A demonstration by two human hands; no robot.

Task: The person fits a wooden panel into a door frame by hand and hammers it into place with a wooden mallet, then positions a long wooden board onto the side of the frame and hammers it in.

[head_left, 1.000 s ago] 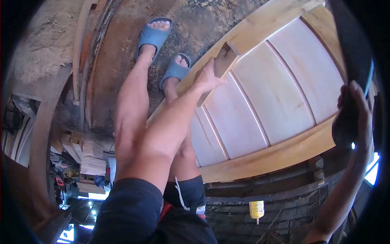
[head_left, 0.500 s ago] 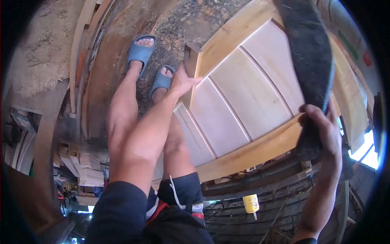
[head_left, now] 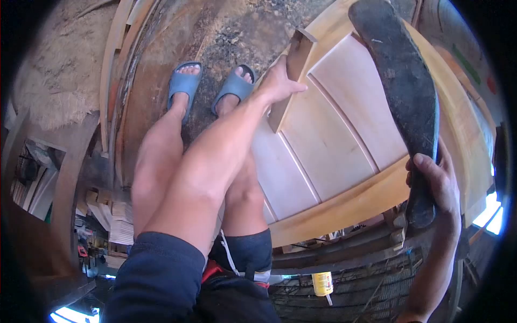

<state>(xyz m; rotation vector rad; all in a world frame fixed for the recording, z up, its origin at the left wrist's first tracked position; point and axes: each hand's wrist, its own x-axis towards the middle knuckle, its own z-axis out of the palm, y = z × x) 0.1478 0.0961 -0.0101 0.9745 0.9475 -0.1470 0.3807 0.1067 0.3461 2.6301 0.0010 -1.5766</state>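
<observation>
My left hand (head_left: 280, 83) grips a short wooden block (head_left: 299, 56), thumb on its panel-side face and fingers behind it. The block stands at the near left edge of a wooden panel (head_left: 336, 126), which has pale grooved boards between yellowish rails. To the right, my right hand (head_left: 436, 180) is wrapped round the narrow lower end of a long, dark, worn paddle-shaped piece (head_left: 398, 70). Its broad end points up and overlaps the panel's right side in this view. The thumb lies across its front; most of the fingers are hidden behind.
My feet, in blue slides (head_left: 184, 89), stand on a dirty floor strewn with shavings. A yellow bottle (head_left: 322, 283) with a pale nozzle shows below the panel's lower rail (head_left: 344, 218). Stacked wood pieces (head_left: 121, 223) lie at the lower left, and long boards (head_left: 110, 70) run along the left.
My left hand and the block have moved right and up along the panel. The dark piece has shifted slightly down with my right hand. My right foot has moved up and right.
</observation>
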